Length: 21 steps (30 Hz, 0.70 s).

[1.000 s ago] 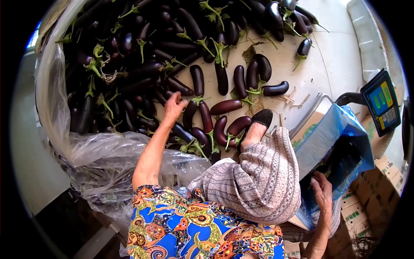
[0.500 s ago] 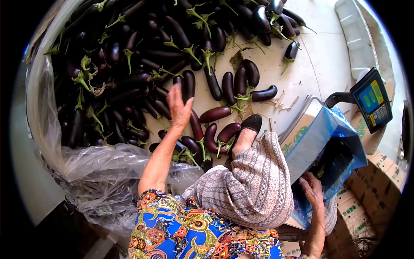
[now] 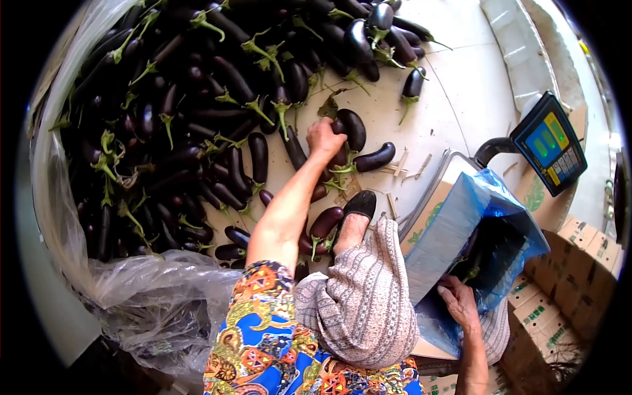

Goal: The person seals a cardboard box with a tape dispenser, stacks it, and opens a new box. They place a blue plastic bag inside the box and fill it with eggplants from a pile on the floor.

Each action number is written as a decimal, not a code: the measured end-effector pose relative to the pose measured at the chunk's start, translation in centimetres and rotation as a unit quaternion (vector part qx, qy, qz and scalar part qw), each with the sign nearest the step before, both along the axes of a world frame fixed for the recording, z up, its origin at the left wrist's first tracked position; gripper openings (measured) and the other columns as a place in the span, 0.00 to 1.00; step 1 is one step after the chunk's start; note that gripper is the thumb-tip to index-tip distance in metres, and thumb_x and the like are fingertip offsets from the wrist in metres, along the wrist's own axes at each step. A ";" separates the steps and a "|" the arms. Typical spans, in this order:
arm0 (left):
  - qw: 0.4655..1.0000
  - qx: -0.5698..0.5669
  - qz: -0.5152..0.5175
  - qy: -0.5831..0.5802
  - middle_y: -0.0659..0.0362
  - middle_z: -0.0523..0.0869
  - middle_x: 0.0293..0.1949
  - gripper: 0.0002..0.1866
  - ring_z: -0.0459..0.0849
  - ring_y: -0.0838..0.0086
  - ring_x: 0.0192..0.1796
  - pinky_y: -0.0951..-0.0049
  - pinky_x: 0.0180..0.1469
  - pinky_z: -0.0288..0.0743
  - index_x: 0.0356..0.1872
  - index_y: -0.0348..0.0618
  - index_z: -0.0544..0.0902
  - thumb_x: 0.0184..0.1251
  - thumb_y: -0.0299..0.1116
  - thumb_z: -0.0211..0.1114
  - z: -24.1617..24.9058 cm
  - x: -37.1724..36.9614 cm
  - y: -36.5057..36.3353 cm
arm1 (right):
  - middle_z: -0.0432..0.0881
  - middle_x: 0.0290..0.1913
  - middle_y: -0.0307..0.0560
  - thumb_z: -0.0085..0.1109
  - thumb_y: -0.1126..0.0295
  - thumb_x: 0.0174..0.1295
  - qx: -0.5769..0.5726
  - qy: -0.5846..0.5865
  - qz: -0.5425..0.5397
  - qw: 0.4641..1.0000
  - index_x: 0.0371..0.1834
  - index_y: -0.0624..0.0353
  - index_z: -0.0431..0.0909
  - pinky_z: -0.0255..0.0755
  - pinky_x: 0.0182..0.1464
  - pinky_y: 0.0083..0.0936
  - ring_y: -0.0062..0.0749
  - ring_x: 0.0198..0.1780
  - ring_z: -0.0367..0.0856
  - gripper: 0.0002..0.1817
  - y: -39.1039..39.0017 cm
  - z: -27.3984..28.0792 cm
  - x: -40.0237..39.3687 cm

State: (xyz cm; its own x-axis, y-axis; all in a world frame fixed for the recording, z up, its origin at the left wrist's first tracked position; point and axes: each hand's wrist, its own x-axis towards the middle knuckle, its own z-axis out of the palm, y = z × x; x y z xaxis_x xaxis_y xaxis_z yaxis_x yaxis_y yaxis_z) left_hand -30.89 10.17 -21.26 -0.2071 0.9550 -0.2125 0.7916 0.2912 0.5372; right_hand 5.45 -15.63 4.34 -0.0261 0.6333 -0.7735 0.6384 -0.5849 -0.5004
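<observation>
Over on the left, the big pile of eggplants (image 3: 178,112) lay heaped on the floor (image 3: 461,99), spilling out of a clear plastic sheet (image 3: 151,303) that bunched up near the person's side. Most of them were dark and glossy with green stems, lying every which way.

Moving toward the middle, the person's left hand (image 3: 324,137) was stretched well forward, fingers curled down over a small cluster of loose eggplants. It looked closed around 1 short eggplant (image 3: 341,155) just under the palm, though the hand hid most of it and I could not tell how firm the hold was. Touching that hand on its right lay a plump eggplant (image 3: 354,128), its long axis running away from the person and tilted a little left. Just beyond, a curved eggplant (image 3: 375,158) lay almost crosswise, stem end toward the hand. All 3 sat well within the left hand's reach and far from the other hand.

Below that, the person's foot in a black slipper (image 3: 359,204) rested on the floor among more strays.

Farther right, a cardboard box lined with a blue bag (image 3: 461,217) stood tilted open on a scale, its display (image 3: 548,141) lit. The right hand (image 3: 459,304) gripped the bag's near edge, fingers folded over the plastic, well apart from the pile.
</observation>
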 end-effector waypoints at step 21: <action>0.694 0.102 0.369 -0.610 0.55 0.82 0.49 0.23 0.83 0.65 0.51 0.63 0.54 0.82 0.57 0.41 0.73 0.67 0.37 0.70 6.7 -13.9 -16.7 | 0.86 0.47 0.56 0.57 0.63 0.65 0.049 0.029 -0.034 0.998 0.58 0.69 0.76 0.78 0.47 0.27 0.35 0.44 0.84 0.24 -1.0 0.3 0.3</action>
